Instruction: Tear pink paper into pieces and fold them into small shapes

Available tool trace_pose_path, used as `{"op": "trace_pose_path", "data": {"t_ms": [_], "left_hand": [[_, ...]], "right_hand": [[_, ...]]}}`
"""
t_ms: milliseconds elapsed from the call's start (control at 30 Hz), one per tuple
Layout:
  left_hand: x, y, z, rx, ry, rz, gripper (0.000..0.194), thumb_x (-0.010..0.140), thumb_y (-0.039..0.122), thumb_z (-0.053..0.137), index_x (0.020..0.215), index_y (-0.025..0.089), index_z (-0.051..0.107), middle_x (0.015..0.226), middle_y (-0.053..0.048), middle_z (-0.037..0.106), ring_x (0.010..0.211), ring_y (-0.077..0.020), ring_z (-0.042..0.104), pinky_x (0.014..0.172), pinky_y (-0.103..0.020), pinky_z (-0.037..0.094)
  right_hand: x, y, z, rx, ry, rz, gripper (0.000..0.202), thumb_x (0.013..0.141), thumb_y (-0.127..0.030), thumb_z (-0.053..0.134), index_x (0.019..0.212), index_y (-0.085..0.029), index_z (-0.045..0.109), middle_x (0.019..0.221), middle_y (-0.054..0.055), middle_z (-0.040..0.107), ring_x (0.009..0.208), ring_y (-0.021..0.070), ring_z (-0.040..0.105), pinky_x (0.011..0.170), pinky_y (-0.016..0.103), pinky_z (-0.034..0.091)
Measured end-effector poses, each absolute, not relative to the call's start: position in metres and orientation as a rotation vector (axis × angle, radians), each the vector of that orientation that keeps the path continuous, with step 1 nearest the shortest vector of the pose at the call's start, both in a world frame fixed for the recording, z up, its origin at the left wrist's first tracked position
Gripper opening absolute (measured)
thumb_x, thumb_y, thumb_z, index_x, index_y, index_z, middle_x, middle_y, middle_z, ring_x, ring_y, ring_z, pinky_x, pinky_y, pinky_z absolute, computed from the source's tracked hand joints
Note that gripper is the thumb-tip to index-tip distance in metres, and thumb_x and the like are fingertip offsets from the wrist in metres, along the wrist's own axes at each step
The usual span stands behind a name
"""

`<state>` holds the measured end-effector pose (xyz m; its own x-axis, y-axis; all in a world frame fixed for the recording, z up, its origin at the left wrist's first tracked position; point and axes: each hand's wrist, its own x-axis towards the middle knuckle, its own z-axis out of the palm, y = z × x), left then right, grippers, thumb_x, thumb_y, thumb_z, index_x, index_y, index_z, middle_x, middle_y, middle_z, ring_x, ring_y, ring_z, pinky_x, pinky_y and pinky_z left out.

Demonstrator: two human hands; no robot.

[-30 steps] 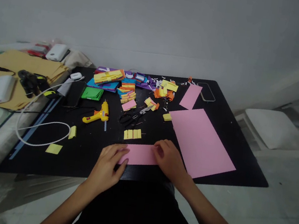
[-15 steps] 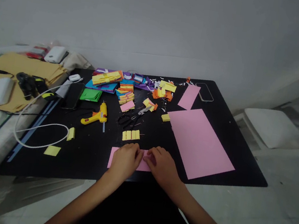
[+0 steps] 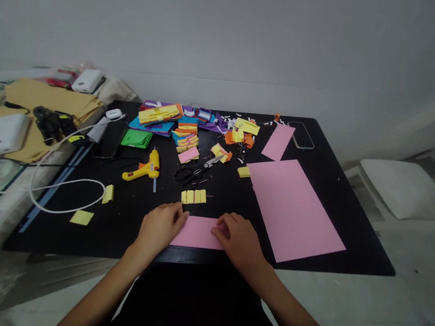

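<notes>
A small pink paper strip (image 3: 199,232) lies flat at the near edge of the black table (image 3: 356,216). My left hand (image 3: 161,228) presses on its left end, fingers resting on the paper. My right hand (image 3: 241,239) presses on its right end. Just beyond the strip lies a folded yellow paper piece (image 3: 193,196). A large pink sheet (image 3: 294,210) lies to the right of my right hand, and a smaller pink strip (image 3: 278,141) sits farther back.
Black scissors (image 3: 195,170) and a yellow glue gun (image 3: 143,168) lie mid-table. A heap of coloured paper pieces (image 3: 190,123) fills the back. A phone (image 3: 302,134) is at the back right. A white cable (image 3: 70,190), yellow scraps and brown envelopes (image 3: 47,99) are to the left.
My left hand slid right along the pink strip to its middle, then back to the left end. The right hand stayed on the right end.
</notes>
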<state>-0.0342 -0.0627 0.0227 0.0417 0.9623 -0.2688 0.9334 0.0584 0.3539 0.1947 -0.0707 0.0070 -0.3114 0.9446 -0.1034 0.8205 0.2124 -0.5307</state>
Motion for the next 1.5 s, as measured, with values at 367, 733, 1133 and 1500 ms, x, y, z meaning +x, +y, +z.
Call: {"op": "trace_pose_path", "data": {"t_ms": [367,733,1133,1500], "left_hand": [[-0.062,-0.066,0.018,1.967,1.94,0.047,0.028,0.104,0.037,0.051,0.081,0.022,0.06,0.079,-0.004,0.068,0.082,-0.0239,0.065,0.07,-0.031,0.036],[-0.083,-0.071,0.015,1.878,1.987,0.125,0.033,0.102,0.045,0.051,0.08,0.023,0.06,0.078,-0.004,0.068,0.083,-0.0248,0.066,0.068,-0.031,0.038],[-0.103,-0.078,0.013,1.8,1.818,0.456,0.034,0.099,0.048,0.047,0.081,0.023,0.061,0.075,0.0,0.068,0.071,-0.0196,0.065,0.069,-0.029,0.044],[-0.094,-0.085,0.014,1.763,1.825,0.658,0.035,0.101,0.035,0.038,0.072,0.023,0.052,0.061,0.003,0.058,0.054,-0.015,0.056,0.061,-0.028,0.043]], "right_hand": [[0.196,-0.07,0.006,-1.678,-2.246,0.745,0.008,0.095,-0.025,0.074,0.094,-0.021,0.067,0.097,0.005,0.073,0.091,0.0238,0.068,0.082,0.038,0.046],[0.198,-0.071,0.003,-1.641,-2.248,0.724,0.007,0.096,-0.025,0.071,0.094,-0.021,0.066,0.097,0.005,0.073,0.09,0.0237,0.068,0.082,0.038,0.046],[0.217,-0.079,0.01,-1.457,-2.191,0.765,0.003,0.096,-0.022,0.073,0.098,-0.021,0.071,0.103,0.005,0.073,0.096,0.0224,0.068,0.088,0.038,0.052],[0.248,-0.094,0.01,-1.253,-2.478,0.883,0.042,0.084,-0.023,0.087,0.123,-0.029,0.073,0.146,0.006,0.067,0.145,0.0311,0.052,0.117,0.058,0.042]]}}
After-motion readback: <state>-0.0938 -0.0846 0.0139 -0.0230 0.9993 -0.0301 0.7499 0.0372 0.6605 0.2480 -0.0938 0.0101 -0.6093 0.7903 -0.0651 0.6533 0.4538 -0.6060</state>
